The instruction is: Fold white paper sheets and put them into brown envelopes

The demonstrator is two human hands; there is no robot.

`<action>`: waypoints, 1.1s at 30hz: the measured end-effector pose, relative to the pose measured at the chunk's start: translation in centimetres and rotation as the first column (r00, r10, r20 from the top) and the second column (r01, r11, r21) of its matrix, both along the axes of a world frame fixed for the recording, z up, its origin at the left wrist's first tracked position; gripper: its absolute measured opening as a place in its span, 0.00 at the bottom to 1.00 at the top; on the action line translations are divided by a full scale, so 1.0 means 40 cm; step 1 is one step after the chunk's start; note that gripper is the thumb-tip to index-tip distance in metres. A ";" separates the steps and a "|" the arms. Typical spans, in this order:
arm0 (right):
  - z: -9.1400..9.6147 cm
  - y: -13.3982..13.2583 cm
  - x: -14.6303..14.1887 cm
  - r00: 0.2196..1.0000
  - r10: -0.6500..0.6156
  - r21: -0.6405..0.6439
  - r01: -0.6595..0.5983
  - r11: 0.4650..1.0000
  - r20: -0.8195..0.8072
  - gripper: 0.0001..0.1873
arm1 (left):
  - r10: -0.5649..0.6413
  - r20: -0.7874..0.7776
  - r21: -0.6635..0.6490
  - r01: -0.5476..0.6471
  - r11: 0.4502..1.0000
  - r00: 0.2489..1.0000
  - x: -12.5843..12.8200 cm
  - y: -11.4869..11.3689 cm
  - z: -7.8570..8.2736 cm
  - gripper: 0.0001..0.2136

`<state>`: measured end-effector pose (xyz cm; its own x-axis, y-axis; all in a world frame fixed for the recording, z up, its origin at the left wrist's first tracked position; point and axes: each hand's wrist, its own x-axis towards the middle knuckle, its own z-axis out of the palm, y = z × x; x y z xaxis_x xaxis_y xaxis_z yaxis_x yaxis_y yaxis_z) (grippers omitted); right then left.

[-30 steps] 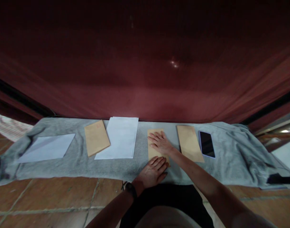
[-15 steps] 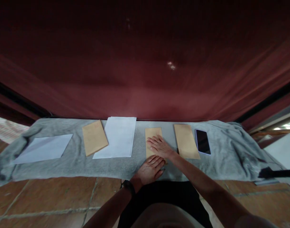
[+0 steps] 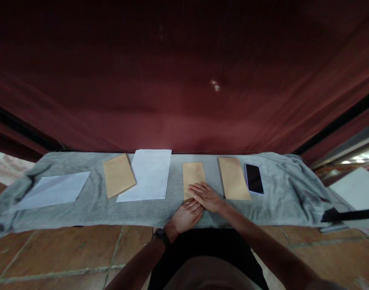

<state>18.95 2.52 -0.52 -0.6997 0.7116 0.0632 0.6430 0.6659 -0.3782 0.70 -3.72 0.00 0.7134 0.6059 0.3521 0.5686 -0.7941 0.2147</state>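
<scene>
A brown paper envelope [image 3: 192, 171] lies flat on the grey cloth in front of me, a faint reddish print near its top. My right hand [image 3: 206, 196] rests on its lower part, palm down with fingers stretched out to the left. Just below, my left hand [image 3: 186, 215] lies flat over the envelope's bottom end, its fingertips meeting the right hand. The envelope's lower edge is hidden under both hands. A dark band circles my left wrist.
To the right lie a stack of brown envelopes [image 3: 234, 179] and a phone [image 3: 254, 179]. Leftward are another envelope stack [image 3: 119, 175], white paper sheets [image 3: 146, 175] partly under it, and one more white sheet [image 3: 56, 189]. A dark red curtain [image 3: 172, 100] hangs behind the grey cloth [image 3: 90, 213].
My right hand has slid down the envelope toward me, uncovering its upper part. My left hand has shifted slightly left and down. The whole view has moved a little.
</scene>
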 end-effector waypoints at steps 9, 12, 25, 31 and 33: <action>-0.012 -0.124 0.057 0.995 -0.039 0.109 0.048 0.993 -0.088 0.26 | 0.034 0.129 -0.058 -0.027 0.998 0.991 -0.014 -0.012 0.005 0.09; -0.005 -0.155 0.071 0.995 -0.032 0.143 0.046 0.989 -0.098 0.28 | 0.123 0.199 -0.137 -0.096 0.986 0.972 -0.021 -0.002 0.005 0.11; -0.006 -0.178 0.086 0.960 -0.059 0.145 0.102 0.984 -0.272 0.19 | 0.242 -0.321 -0.291 -0.339 0.895 0.916 0.029 0.215 -0.004 0.29; 0.011 -0.180 0.089 0.949 -0.039 0.141 0.087 0.986 -0.312 0.19 | 0.378 -0.231 -0.102 -0.409 0.907 0.896 0.061 0.298 -0.015 0.29; 0.011 -0.180 0.089 0.950 -0.046 0.124 0.088 0.988 -0.309 0.19 | 0.404 -0.213 -0.078 -0.427 0.901 0.890 0.070 0.315 -0.025 0.30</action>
